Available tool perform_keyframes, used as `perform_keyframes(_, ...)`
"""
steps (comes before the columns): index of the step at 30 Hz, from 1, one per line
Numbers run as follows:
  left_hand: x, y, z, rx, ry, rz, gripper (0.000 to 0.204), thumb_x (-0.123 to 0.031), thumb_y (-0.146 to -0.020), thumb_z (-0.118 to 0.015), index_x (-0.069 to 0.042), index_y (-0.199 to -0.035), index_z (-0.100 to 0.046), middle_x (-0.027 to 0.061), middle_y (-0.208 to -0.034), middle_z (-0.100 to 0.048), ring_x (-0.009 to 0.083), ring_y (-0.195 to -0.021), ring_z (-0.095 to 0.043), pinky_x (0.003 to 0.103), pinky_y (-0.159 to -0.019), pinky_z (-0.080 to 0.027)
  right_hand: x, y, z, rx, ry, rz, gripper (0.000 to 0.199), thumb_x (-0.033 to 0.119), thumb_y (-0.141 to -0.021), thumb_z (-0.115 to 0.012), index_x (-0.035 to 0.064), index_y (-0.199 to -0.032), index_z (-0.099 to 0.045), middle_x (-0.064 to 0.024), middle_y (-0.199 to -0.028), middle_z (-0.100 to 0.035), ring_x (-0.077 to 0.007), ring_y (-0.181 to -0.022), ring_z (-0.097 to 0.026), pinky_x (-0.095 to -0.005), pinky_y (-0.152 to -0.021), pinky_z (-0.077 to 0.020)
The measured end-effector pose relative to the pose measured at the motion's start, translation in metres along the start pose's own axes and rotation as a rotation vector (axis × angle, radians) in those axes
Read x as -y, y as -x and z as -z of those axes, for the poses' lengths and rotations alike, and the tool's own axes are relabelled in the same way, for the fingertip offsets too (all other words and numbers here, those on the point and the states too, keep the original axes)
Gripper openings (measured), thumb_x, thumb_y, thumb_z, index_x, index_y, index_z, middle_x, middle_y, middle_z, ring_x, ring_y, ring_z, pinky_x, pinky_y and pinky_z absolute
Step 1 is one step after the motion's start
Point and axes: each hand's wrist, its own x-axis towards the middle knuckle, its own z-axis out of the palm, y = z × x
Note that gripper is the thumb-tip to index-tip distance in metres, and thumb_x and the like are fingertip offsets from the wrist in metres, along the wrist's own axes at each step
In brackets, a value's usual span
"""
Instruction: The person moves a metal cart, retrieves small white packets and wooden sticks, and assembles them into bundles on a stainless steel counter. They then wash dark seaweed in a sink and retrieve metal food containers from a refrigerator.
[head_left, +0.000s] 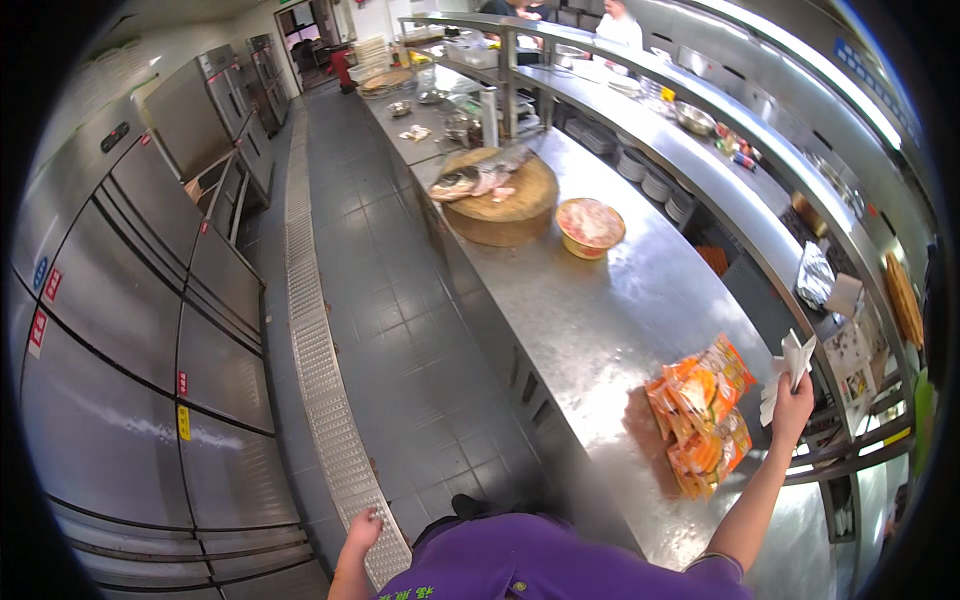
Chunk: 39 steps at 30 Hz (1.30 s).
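Note:
My right hand [792,408] is closed round a crumpled white paper [796,360], raised over the far right edge of the steel counter. Just left of it lies a pile of orange-and-clear plastic food packets [702,415]. My left hand [364,530] hangs low by my side over the floor, its fingers curled in, with nothing showing in them. Farther up the counter, a large fish [478,180] lies on a thick round wooden chopping block [505,222]. Beside the block stands a yellow-rimmed bowl [590,228] of pale pink food.
The steel counter [560,310] runs away from me, with a raised shelf [690,155] along its right side. Stacked plates [655,188] sit beneath the shelf. Steel refrigerators [130,400] line the left, beyond a floor drain grate [318,370]. Other people [620,28] stand at the far end.

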Motion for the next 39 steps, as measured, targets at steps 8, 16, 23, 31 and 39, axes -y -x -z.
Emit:
perform_keyframes(8, -0.172, -0.107, 0.064, 0.118, 0.727, -0.155, 0.037, -0.009, -0.092, -0.052, -0.002, -0.128, -0.057, 0.0064, -0.080, -0.063, 0.0130, -0.067, -0.061, 0.027, -0.063, -0.051, 0.218, 0.008, -0.146, 0.239, 0.004, 0.260, 0.029, 0.011, -0.084, -0.063, 0.0007, -0.111, -0.066, -0.0161, -0.099, -0.068, -0.0275, -0.095, -0.067, -0.0348, -0.087, -0.0489)
perform_keyframes(16, -0.325, -0.251, 0.130, 0.498, 0.929, -0.182, 0.042, -0.029, -0.103, -0.046, -0.003, -0.136, -0.048, 0.0109, -0.107, -0.066, 0.0205, -0.095, -0.065, 0.035, -0.084, -0.054, 0.374, 0.029, -0.381, 0.503, -0.267, 0.551, 0.025, 0.010, -0.076, -0.066, 0.0041, -0.100, -0.071, -0.0172, -0.093, -0.069, -0.0356, -0.089, -0.066, -0.0417, -0.081, -0.0501)
perform_keyframes(23, -0.399, -0.343, 0.223, 0.877, 1.201, -0.121, 0.080, -0.065, -0.100, -0.022, -0.001, -0.141, -0.044, 0.0201, -0.124, -0.062, 0.0338, -0.111, -0.062, 0.048, -0.096, -0.049, 0.508, 0.059, -0.614, 0.871, -0.485, 0.642, 0.032, 0.020, -0.077, -0.071, 0.0112, -0.108, -0.070, -0.0105, -0.096, -0.068, -0.0320, -0.100, -0.062, -0.0446, -0.093, -0.0397)
perform_keyframes(31, -0.455, -0.484, 0.304, 1.058, 1.743, -0.075, 0.110, -0.089, -0.082, -0.015, -0.002, -0.145, -0.039, 0.0215, -0.139, -0.052, 0.0372, -0.122, -0.055, 0.056, -0.097, -0.047, 0.658, 0.086, -0.774, 1.205, -0.624, 0.878, 0.031, 0.021, -0.081, -0.068, 0.0140, -0.110, -0.067, -0.0050, -0.098, -0.067, -0.0255, -0.102, -0.062, -0.0449, -0.101, -0.0367)
perform_keyframes(39, -0.504, -0.711, 0.404, 0.975, 1.989, -0.088, 0.091, -0.075, -0.090, -0.035, -0.005, -0.148, -0.034, 0.0207, -0.147, -0.044, 0.0403, -0.132, -0.047, 0.057, -0.107, -0.041, 0.740, 0.044, -0.932, 1.470, -0.524, 0.970, 0.035, 0.016, -0.079, -0.066, 0.0138, -0.113, -0.067, -0.0068, -0.092, -0.065, -0.0280, -0.098, -0.061, -0.0418, -0.095, -0.0415)
